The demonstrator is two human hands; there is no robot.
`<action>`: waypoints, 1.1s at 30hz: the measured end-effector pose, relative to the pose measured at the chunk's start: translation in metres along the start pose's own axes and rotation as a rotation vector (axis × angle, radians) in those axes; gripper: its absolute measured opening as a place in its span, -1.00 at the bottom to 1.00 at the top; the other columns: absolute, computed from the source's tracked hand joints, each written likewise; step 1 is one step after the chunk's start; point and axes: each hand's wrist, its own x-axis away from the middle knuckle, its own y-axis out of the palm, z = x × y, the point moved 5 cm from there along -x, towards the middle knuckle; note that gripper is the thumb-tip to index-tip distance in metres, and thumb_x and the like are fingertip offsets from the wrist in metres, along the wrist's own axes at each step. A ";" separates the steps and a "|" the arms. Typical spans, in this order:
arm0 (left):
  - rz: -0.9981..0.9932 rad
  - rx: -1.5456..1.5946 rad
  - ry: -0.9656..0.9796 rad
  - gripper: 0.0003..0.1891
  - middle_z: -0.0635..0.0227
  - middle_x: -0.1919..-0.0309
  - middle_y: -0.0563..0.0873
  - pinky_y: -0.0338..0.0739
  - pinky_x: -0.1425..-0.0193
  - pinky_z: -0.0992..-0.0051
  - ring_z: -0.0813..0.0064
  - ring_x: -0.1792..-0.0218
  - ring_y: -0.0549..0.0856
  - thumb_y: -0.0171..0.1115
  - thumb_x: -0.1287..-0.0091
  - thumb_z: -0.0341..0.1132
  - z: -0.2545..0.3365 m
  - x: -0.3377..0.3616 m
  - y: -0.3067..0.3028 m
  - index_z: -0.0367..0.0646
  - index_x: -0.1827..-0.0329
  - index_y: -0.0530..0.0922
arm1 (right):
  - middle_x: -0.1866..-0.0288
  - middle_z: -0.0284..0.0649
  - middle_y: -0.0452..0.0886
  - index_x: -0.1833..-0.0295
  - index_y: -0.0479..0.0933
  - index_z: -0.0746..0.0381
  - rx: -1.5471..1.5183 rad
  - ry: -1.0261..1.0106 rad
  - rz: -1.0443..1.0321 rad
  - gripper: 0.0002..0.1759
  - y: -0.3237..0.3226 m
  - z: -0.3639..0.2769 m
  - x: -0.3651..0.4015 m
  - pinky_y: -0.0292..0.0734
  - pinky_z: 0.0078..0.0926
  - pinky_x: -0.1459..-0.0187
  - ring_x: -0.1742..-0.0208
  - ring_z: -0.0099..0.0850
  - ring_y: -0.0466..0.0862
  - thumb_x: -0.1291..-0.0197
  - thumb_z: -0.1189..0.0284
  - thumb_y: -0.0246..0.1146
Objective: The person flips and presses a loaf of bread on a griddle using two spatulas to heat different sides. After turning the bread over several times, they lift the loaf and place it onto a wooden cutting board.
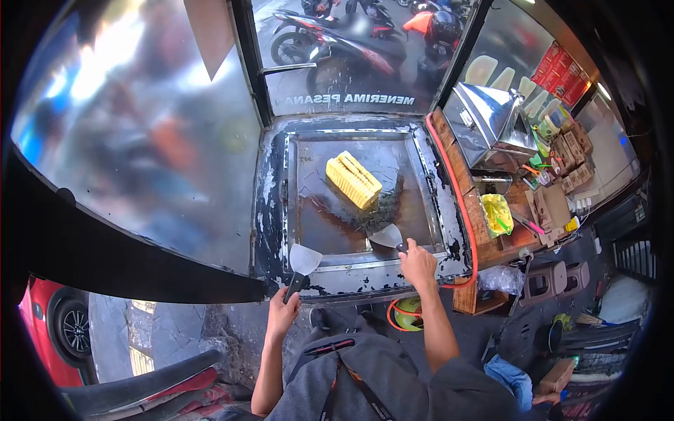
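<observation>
A yellow, ridged loaf of bread [353, 180] lies on the dark, wet-looking griddle [316, 151], tilted diagonally. My left hand [283, 313] is closed round the black handle of a scraper [306, 260], whose metal blade is over the griddle's front-left edge. In my right hand [418, 266] is the handle of a second scraper [386, 237]; its blade rests at the front of the griddle, just below the bread. Neither blade touches the bread.
An orange hose [461, 203] runs along the griddle's right side. On the wooden counter to the right are a yellow tub [497, 214], a metal box [491, 126] and cartons [577, 151]. Glass panels stand behind and left. A green gas cylinder [408, 313] is below.
</observation>
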 end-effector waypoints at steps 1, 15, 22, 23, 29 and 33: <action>0.008 -0.014 -0.001 -0.76 0.49 0.56 0.50 0.25 0.58 0.68 0.76 0.61 0.41 0.16 -0.37 -0.32 -0.003 0.000 0.001 -0.33 0.06 0.50 | 0.27 0.02 0.67 -0.10 0.48 0.21 0.002 -0.017 -0.006 -0.57 -0.001 0.009 0.002 0.54 -0.07 0.18 0.22 -0.01 0.68 -0.15 0.28 0.28; 0.148 -0.204 0.067 -0.74 0.41 0.61 0.55 0.29 0.67 0.61 0.67 0.66 0.48 0.19 -0.29 -0.30 0.012 -0.127 0.050 -0.36 0.13 0.50 | 0.35 -0.09 0.67 0.04 0.57 0.32 -0.794 0.020 0.029 -0.56 0.059 0.098 -0.156 0.54 -0.35 0.36 0.40 -0.31 0.67 -0.23 0.14 0.22; 0.169 -1.077 0.490 -0.67 -0.14 0.35 0.68 0.53 0.15 0.13 -0.13 0.24 0.68 0.20 -0.22 -0.23 0.088 -0.238 0.099 -0.35 0.12 0.53 | 0.48 -0.26 0.62 0.07 0.60 0.28 -1.107 -0.093 -0.399 -0.63 0.079 0.055 -0.113 0.47 -0.48 0.47 0.52 -0.49 0.58 -0.21 0.19 0.27; 0.125 -1.132 0.555 -0.65 -0.23 0.27 0.65 0.51 0.07 0.06 -0.23 0.14 0.62 0.22 -0.20 -0.22 0.108 -0.227 0.111 -0.33 0.09 0.52 | 0.42 -0.18 0.65 0.03 0.60 0.25 -0.999 -0.164 -0.325 -0.63 0.073 0.064 -0.103 0.51 -0.39 0.35 0.41 -0.37 0.64 -0.18 0.21 0.28; -0.129 -1.291 0.491 -0.63 -0.19 0.24 0.65 0.49 0.05 0.05 -0.18 0.12 0.62 0.22 -0.20 -0.26 0.131 -0.196 0.148 -0.31 0.01 0.50 | 0.22 -0.05 0.68 -0.05 0.57 0.12 -0.581 -0.184 -0.070 -0.60 0.042 0.115 -0.065 0.53 -0.14 0.12 0.15 -0.05 0.66 -0.08 0.24 0.33; -0.156 -1.316 0.468 -0.64 -0.19 0.23 0.65 0.49 0.06 0.06 -0.19 0.14 0.62 0.22 -0.23 -0.24 0.109 -0.165 0.178 -0.31 0.01 0.50 | 0.15 -0.09 0.67 -0.08 0.55 0.08 -0.549 -0.177 -0.102 -0.58 0.056 0.125 -0.059 0.53 -0.16 0.10 0.12 -0.07 0.66 -0.07 0.27 0.33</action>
